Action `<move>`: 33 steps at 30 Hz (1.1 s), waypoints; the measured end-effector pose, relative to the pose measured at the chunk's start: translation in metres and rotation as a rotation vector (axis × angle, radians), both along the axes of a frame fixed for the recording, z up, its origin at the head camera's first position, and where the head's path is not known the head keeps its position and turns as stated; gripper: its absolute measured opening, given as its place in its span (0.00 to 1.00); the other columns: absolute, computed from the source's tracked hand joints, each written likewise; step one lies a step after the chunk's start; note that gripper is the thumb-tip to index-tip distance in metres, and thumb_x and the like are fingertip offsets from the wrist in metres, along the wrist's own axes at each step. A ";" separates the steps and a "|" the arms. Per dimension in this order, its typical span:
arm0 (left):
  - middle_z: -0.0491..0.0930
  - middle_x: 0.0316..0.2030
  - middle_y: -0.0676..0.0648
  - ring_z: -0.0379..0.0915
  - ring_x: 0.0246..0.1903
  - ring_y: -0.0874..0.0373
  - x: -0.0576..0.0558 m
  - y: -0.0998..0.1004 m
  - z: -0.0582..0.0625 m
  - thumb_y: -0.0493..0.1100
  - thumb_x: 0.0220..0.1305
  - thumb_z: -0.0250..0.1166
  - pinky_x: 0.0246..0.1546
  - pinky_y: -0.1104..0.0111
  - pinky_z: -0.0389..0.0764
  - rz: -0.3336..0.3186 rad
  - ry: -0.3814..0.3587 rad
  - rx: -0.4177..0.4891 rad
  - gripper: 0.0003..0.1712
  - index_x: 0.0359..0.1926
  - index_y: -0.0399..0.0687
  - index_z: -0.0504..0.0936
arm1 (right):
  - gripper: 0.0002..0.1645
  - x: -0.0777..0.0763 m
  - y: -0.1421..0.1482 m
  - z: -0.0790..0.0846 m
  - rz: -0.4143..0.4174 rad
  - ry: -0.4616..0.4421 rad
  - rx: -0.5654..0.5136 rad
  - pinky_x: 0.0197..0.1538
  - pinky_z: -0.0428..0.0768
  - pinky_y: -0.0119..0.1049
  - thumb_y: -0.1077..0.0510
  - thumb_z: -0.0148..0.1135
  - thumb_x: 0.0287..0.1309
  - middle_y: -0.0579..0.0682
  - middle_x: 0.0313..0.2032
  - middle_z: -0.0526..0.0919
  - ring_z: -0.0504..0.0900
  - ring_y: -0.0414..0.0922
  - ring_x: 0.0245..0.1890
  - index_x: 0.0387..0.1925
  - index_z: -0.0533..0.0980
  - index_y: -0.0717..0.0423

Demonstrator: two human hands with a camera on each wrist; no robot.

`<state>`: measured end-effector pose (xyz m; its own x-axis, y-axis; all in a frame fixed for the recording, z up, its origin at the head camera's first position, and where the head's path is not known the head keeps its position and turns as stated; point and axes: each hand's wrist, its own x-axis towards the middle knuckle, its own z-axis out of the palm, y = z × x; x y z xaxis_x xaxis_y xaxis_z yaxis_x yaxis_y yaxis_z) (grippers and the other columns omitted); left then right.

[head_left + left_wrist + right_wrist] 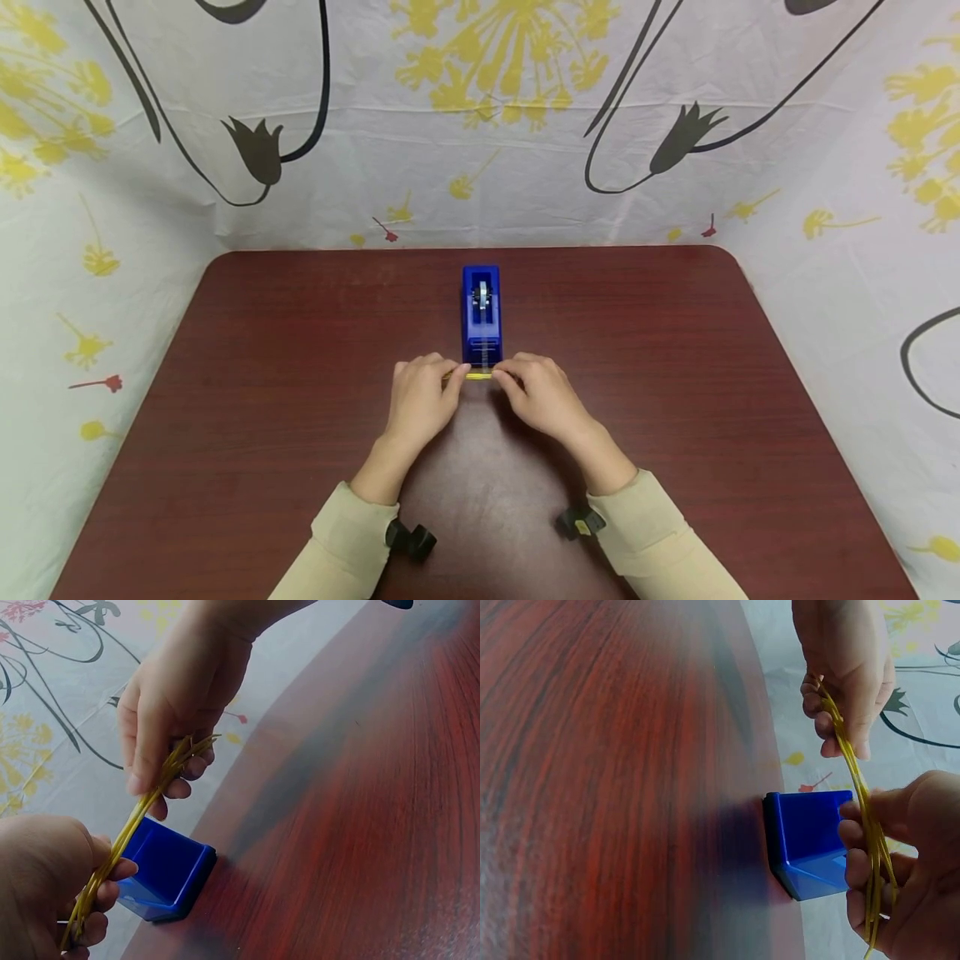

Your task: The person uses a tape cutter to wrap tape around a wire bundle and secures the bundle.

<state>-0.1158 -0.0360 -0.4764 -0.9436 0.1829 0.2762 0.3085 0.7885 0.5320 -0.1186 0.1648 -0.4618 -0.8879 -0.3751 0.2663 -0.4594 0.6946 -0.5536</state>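
A blue tape dispenser [481, 329] stands on the table, its narrow front end towards me. A roll of tape [482, 294] sits in it, and a faint clear strip runs from the roll to that front end. Just in front, a bundle of thin yellow strands [478, 376] is stretched sideways between both hands. My left hand [424, 395] pinches one end between thumb and fingers. At the other end my right hand [542, 395] pinches it likewise. In the left wrist view the strands [124, 841] cross in front of the dispenser [166, 871]; their ends splay beyond the fingers.
The dark red wooden table [300, 333] has rounded far corners. A white cloth [480, 192] with yellow and grey plant prints hangs behind it and at both sides. Small black devices [410, 540] are strapped at both sleeve cuffs.
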 end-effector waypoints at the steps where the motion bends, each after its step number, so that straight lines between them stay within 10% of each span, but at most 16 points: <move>1: 0.83 0.28 0.50 0.78 0.28 0.53 0.000 0.000 0.000 0.50 0.72 0.64 0.40 0.57 0.69 0.001 0.002 0.005 0.16 0.38 0.43 0.91 | 0.07 0.000 0.000 0.000 -0.003 -0.010 -0.007 0.34 0.78 0.39 0.60 0.65 0.67 0.46 0.28 0.83 0.78 0.40 0.26 0.34 0.86 0.57; 10: 0.82 0.27 0.51 0.75 0.26 0.55 0.000 0.000 -0.002 0.49 0.70 0.66 0.38 0.57 0.69 -0.004 0.036 0.020 0.14 0.38 0.44 0.91 | 0.26 -0.003 -0.002 0.004 -0.072 -0.078 0.023 0.25 0.64 0.36 0.57 0.62 0.70 0.40 0.15 0.61 0.61 0.38 0.17 0.14 0.68 0.50; 33: 0.83 0.31 0.51 0.78 0.32 0.53 -0.002 -0.001 -0.003 0.48 0.68 0.69 0.41 0.56 0.70 0.004 0.033 0.050 0.11 0.37 0.45 0.91 | 0.09 -0.002 -0.004 0.000 -0.083 0.039 0.138 0.38 0.77 0.50 0.56 0.66 0.67 0.47 0.28 0.83 0.81 0.49 0.30 0.31 0.86 0.54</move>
<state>-0.1181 -0.0372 -0.4791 -0.9345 0.1647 0.3156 0.3236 0.7623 0.5604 -0.1203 0.1608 -0.4614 -0.9075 -0.3359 0.2522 -0.4163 0.7993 -0.4333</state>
